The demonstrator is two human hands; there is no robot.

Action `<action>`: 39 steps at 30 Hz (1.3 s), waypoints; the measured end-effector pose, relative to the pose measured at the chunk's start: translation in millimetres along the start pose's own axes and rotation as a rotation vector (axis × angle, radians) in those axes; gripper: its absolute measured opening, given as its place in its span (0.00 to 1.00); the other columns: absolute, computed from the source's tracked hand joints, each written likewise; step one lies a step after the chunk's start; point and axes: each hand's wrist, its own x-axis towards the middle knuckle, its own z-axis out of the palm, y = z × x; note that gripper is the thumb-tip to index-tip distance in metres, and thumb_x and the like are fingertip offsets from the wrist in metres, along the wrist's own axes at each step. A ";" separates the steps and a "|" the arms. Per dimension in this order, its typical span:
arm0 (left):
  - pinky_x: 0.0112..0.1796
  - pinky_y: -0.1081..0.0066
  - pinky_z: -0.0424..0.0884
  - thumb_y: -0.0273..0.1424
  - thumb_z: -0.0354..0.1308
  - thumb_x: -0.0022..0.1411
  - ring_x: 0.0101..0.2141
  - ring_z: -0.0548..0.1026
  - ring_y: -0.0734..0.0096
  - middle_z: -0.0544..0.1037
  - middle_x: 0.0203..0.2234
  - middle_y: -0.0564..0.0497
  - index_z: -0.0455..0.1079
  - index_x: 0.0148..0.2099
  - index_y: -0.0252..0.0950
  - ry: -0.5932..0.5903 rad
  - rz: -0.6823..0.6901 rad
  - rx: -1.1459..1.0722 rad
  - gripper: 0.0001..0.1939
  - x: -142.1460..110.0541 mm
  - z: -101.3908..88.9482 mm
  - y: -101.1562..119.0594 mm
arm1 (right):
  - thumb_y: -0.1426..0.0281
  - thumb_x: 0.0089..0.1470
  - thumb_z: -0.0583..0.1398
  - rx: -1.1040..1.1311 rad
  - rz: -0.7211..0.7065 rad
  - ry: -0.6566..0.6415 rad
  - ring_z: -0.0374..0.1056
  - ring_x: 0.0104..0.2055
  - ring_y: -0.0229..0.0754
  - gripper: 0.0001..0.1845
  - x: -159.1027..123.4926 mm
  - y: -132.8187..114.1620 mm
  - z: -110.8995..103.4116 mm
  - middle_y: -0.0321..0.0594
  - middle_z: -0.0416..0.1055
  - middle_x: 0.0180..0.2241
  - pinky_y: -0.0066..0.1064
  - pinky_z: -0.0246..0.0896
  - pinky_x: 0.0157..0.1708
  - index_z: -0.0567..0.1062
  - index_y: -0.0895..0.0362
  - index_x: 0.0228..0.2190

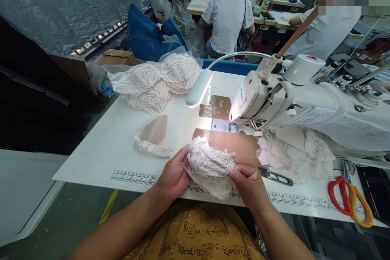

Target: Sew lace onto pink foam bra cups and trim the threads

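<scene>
So the white lace piece is up in both hands at the near edge of the table, right over the printed ruler scale and in front of the sewing machine. Can't tell from my view if its underside touches the tabletop.

Handling-wise I'd call it super light and floppy, with maybe a bit of body in the rounded, gathered middle. Doesn't look slippery, since the open weave should give skin some bite, but I'd guess it snags easily and could pull out of shape. I'd take it by the side edges, gently, and leave the gathered part alone.

That's roughly what I've got: the left hand is curled around the left edge, thumb on the near side, the other fingers partly hidden from me. The right hand has the right edge in a light thumb-and-finger pinch, rest of the fingers folded in.

Further out: a sheer piece with lace trim lies flat off to the left, a big lace bundle sits behind it, and scissors lie far right.
</scene>
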 end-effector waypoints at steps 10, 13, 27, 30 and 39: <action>0.45 0.65 0.70 0.24 0.64 0.50 0.44 0.75 0.60 0.78 0.41 0.45 0.69 0.53 0.34 -0.144 -0.123 -0.085 0.26 -20.1 10.2 -20.1 | 0.61 0.48 0.66 -0.077 -0.056 0.089 0.66 0.30 0.42 0.13 4.6 2.2 21.0 0.36 0.73 0.23 0.36 0.64 0.38 0.78 0.53 0.18; 0.38 0.71 0.71 0.15 0.60 0.39 0.38 0.75 0.65 0.79 0.33 0.49 0.74 0.44 0.33 -0.025 -0.120 -0.031 0.26 -18.2 15.7 -28.2 | 0.59 0.45 0.68 0.103 0.040 0.052 0.68 0.30 0.44 0.12 3.6 3.3 31.8 0.37 0.74 0.23 0.37 0.65 0.36 0.79 0.53 0.21; 0.54 0.62 0.63 0.30 0.69 0.48 0.54 0.65 0.54 0.67 0.56 0.45 0.64 0.58 0.40 -0.331 0.504 1.115 0.35 -51.8 -10.3 54.5 | 0.64 0.50 0.65 -0.260 0.004 -0.294 0.65 0.28 0.37 0.09 -0.8 -27.9 20.6 0.33 0.71 0.25 0.28 0.61 0.30 0.74 0.55 0.26; 0.44 0.67 0.69 0.36 0.63 0.57 0.43 0.72 0.61 0.73 0.44 0.47 0.66 0.54 0.37 -0.404 0.331 1.106 0.23 -41.7 -7.9 39.7 | 0.65 0.53 0.63 -0.409 -0.068 -0.277 0.65 0.30 0.37 0.06 -4.7 -27.7 26.2 0.33 0.71 0.27 0.27 0.60 0.31 0.74 0.54 0.30; 0.32 0.74 0.66 0.37 0.57 0.62 0.31 0.68 0.72 0.71 0.31 0.52 0.69 0.43 0.33 -0.452 0.275 1.027 0.12 -39.8 -15.7 19.5 | 0.65 0.54 0.62 -0.364 -0.183 -0.092 0.68 0.34 0.40 0.09 -4.6 -22.1 30.7 0.39 0.73 0.32 0.31 0.62 0.34 0.73 0.55 0.25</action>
